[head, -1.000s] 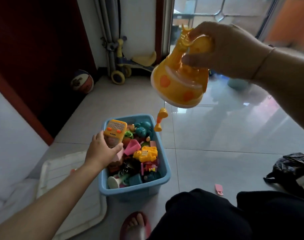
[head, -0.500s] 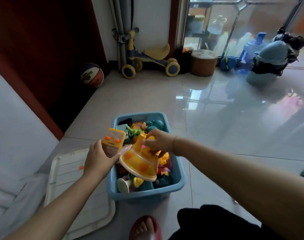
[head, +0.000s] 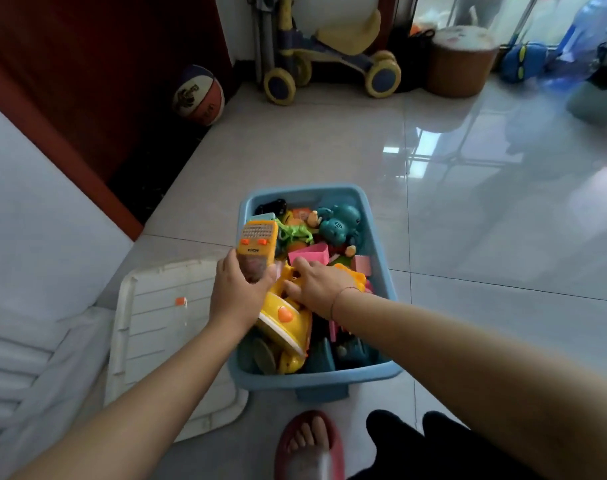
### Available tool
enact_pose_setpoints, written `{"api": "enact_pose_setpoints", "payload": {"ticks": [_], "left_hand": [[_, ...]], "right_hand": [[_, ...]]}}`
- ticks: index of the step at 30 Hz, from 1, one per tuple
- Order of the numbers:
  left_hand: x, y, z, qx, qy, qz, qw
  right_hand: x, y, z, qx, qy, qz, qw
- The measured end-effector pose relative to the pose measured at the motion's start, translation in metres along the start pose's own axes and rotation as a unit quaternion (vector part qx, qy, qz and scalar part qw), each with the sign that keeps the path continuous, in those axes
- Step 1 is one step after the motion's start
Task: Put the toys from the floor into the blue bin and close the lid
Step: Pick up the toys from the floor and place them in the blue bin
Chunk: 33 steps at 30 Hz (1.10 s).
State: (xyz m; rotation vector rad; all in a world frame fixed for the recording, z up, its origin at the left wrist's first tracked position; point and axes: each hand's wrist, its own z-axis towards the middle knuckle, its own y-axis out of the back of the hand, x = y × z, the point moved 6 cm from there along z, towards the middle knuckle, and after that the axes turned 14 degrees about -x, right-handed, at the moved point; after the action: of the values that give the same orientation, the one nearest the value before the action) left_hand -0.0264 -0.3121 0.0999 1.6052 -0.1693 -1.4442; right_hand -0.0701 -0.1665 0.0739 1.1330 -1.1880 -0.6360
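The blue bin (head: 381,244) stands on the pale tiled floor just beyond the person's knees, open at the top and heaped with toys; its white lid (head: 156,341) lies flat on the floor, touching the bin's left side.

The left hand (head: 238,292) is at the bin's left rim and grips an orange toy phone (head: 257,242) by its lower end; the fingers are curled round the back, the thumb is on the right edge, and the phone stands upright over the rim.

The right hand (head: 321,284) reaches into the middle of the bin, back upward, and holds a yellow toy (head: 284,320) with orange spots; the thumb lies to one side of its narrow top and the fingers, slightly spread, to the other. The toy's wide white-edged base is tilted toward the near left corner, resting on the pile.

Farther in sit a teal hippo toy (head: 340,225) and a pink piece (head: 310,254).

Against the far wall stand a ride-on scooter (head: 329,53) and a brown round stool (head: 461,60); a basketball (head: 198,95) rests to the left by the dark red panel; a foot in a red slipper (head: 309,445) is planted just near of the bin.
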Motion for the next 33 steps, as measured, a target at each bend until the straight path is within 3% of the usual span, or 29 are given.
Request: {"api": "enact_pose_setpoints", "payload": {"ticks": [3, 5, 7, 8, 9, 11, 12, 13, 15, 17, 19, 21, 23, 25, 27, 29, 31, 33], "left_hand": [[-0.003, -0.005, 0.000, -0.004, 0.019, -0.016, 1.000], [-0.013, -0.005, 0.008, 0.011, -0.010, -0.021, 1.000], [-0.031, -0.006, 0.017, 0.035, -0.055, -0.018, 0.998], [-0.040, -0.008, 0.021, 0.043, -0.072, -0.013, 0.996], [-0.049, -0.011, 0.022, 0.050, -0.083, -0.006, 0.995], [-0.067, -0.019, 0.019, 0.067, -0.089, 0.003, 0.994], [-0.074, -0.025, 0.015, 0.078, -0.084, -0.002, 0.993], [-0.080, -0.031, 0.009, 0.095, -0.076, -0.012, 0.993], [-0.085, -0.043, -0.002, 0.140, -0.058, -0.025, 0.988], [-0.080, -0.047, -0.011, 0.191, -0.040, -0.022, 0.981], [-0.068, -0.035, -0.011, 0.181, -0.028, -0.030, 0.983], [-0.049, -0.015, -0.009, 0.125, -0.014, -0.029, 0.992], [-0.027, 0.000, -0.013, 0.099, 0.009, -0.020, 0.995], [-0.007, 0.002, -0.021, 0.127, 0.049, -0.016, 0.991], [0.010, -0.002, -0.028, 0.161, 0.081, -0.023, 0.983], [0.015, 0.000, -0.029, 0.167, 0.073, -0.016, 0.983], [0.015, 0.000, -0.026, 0.177, 0.060, 0.007, 0.982], [0.015, -0.001, -0.022, 0.196, 0.051, 0.060, 0.977]], "right_hand": [[-0.006, -0.002, 0.001, 0.011, -0.014, -0.013, 1.000], [-0.015, -0.003, 0.002, 0.043, -0.061, 0.059, 0.995], [-0.022, 0.015, 0.009, 0.024, -0.112, 0.173, 0.978], [-0.027, 0.031, 0.016, -0.003, -0.150, 0.259, 0.954], [-0.031, 0.046, 0.020, -0.007, -0.203, 0.380, 0.903], [-0.030, 0.072, 0.024, 0.035, -0.277, 0.593, 0.755], [-0.031, 0.080, 0.026, 0.045, -0.279, 0.624, 0.728], [-0.033, 0.083, 0.027, 0.045, -0.268, 0.602, 0.751], [-0.043, 0.079, 0.027, 0.014, -0.251, 0.480, 0.841], [-0.061, 0.073, 0.027, -0.030, -0.257, 0.384, 0.886], [-0.081, 0.073, 0.029, -0.065, -0.268, 0.372, 0.886], [-0.098, 0.073, 0.034, -0.079, -0.271, 0.390, 0.877], [-0.105, 0.069, 0.042, -0.068, -0.239, 0.364, 0.898], [-0.104, 0.061, 0.050, -0.054, -0.186, 0.257, 0.947], [-0.103, 0.058, 0.054, -0.095, -0.154, 0.123, 0.976], [-0.089, 0.063, 0.043, -0.177, -0.131, 0.037, 0.975], [-0.064, 0.067, 0.022, -0.249, -0.064, 0.025, 0.966], [-0.038, 0.061, -0.006, -0.204, 0.037, 0.044, 0.977]]}}
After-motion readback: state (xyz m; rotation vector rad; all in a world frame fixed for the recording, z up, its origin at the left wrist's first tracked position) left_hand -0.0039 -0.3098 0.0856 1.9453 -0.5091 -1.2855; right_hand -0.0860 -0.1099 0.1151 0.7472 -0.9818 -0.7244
